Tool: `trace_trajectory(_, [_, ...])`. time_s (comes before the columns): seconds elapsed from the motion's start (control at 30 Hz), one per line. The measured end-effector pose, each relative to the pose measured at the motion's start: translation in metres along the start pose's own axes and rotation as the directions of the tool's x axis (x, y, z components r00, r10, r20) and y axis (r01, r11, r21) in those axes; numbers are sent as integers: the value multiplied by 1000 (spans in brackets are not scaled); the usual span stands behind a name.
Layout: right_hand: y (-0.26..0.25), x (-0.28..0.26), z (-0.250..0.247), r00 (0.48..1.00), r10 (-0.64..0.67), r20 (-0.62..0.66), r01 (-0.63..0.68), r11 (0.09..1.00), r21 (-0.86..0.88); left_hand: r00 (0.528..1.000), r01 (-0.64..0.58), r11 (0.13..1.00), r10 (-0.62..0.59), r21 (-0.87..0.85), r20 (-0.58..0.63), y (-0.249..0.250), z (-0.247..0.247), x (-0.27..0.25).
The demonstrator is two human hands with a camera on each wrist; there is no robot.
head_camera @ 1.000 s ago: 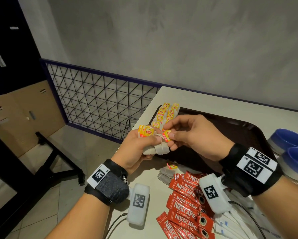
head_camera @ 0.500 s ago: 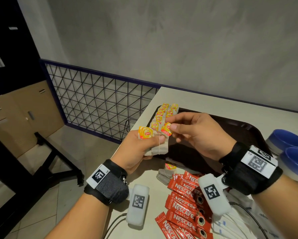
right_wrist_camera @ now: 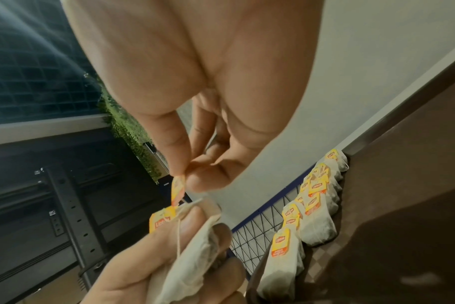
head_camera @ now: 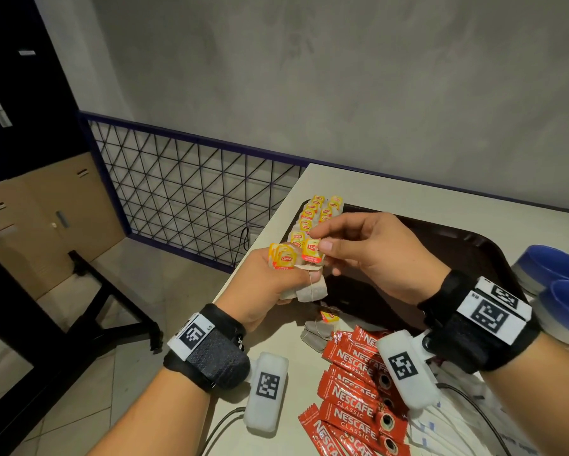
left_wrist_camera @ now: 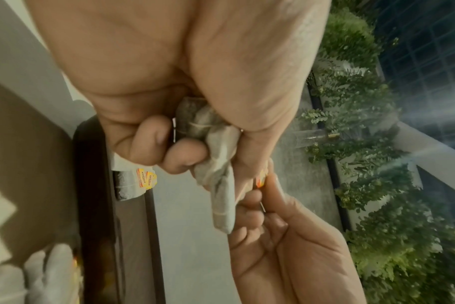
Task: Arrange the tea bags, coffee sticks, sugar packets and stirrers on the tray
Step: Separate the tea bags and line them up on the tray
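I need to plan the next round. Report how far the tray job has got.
Done: two rows of tea bags on the tray. In hand: left hand grips a bunch, right hand pinches one tag. Left: coffee sticks, white packets, one loose tea bag.

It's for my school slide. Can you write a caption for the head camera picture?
Left hand grips tea bags while right hand pinches one yellow tag above the tray.

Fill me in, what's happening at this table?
A person is sorting tea bags onto a dark tray. The left hand holds a small bunch of tea bags; the right hand pinches one yellow tag to pull a bag from it. A row of tea bags already lies along the tray's left edge. Coffee sticks lie on the table.
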State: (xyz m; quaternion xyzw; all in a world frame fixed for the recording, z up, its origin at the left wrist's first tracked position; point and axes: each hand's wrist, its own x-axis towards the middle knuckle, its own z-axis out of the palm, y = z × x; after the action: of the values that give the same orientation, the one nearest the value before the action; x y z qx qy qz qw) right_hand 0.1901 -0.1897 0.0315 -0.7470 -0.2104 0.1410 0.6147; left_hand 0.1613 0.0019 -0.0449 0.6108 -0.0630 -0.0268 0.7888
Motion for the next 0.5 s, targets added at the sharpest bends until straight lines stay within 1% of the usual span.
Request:
trace_trajectory(0.2, [2, -1, 0, 998, -28, 52, 40, 970, -241, 1000, 19, 999, -20, -27, -18, 2, -1, 0])
trace_trajectory(0.33, [0, -3, 1, 997, -14, 71, 35, 948, -316, 999, 32, 999, -32, -6, -13, 3, -2, -1])
trace_trajectory(0.5, [2, 0, 3, 997, -12, 75, 46, 883, -467, 997, 65, 998, -65, -12, -34, 0, -1, 0])
